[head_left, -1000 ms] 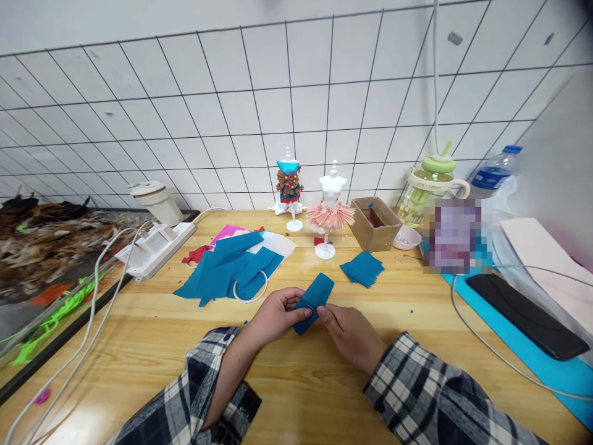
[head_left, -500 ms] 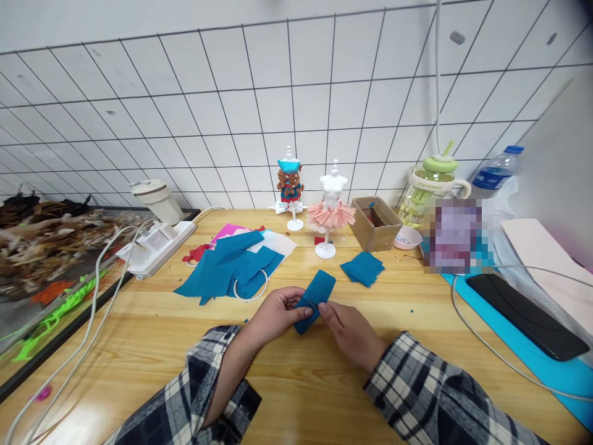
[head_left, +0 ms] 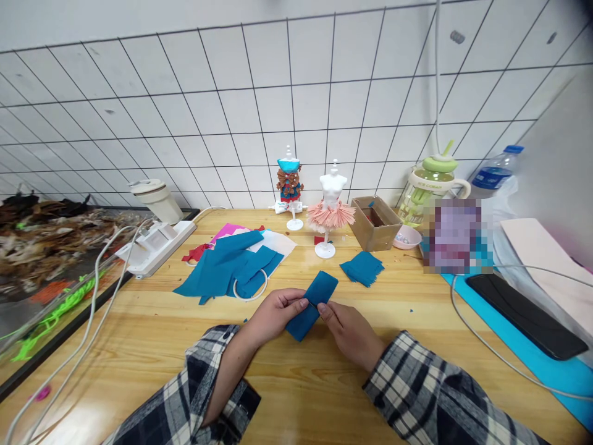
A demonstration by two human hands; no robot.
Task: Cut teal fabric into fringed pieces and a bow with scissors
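A strip of teal-blue fabric [head_left: 323, 286] is held slantwise over the table between my two hands. My left hand [head_left: 278, 314] is closed, with its thumb pressed on the strip's left edge near the middle. From the other side, my right hand [head_left: 351, 334] pinches the strip at mid-length between thumb and fingers. A thin dark line crosses the strip between the two thumbs; I cannot make out what it is. Just beyond the hands lies a small stack of frayed teal fabric pieces [head_left: 362, 269]. Larger teal fabric [head_left: 222, 266] is spread to the left, under a white ring [head_left: 251, 298].
A small white dress form in a pink ruffled skirt [head_left: 331, 213] and a dressed one [head_left: 290, 182] stand at the back. Right of them are a cardboard box [head_left: 376, 232] and a pink bowl [head_left: 407, 238]. A power strip [head_left: 160, 250] lies left, a black phone [head_left: 525, 315] right.
The fabric strip's near end has swung a little left and down. My left thumb has come up to the strip's middle, closer to my right thumb. My right hand has hardly moved.
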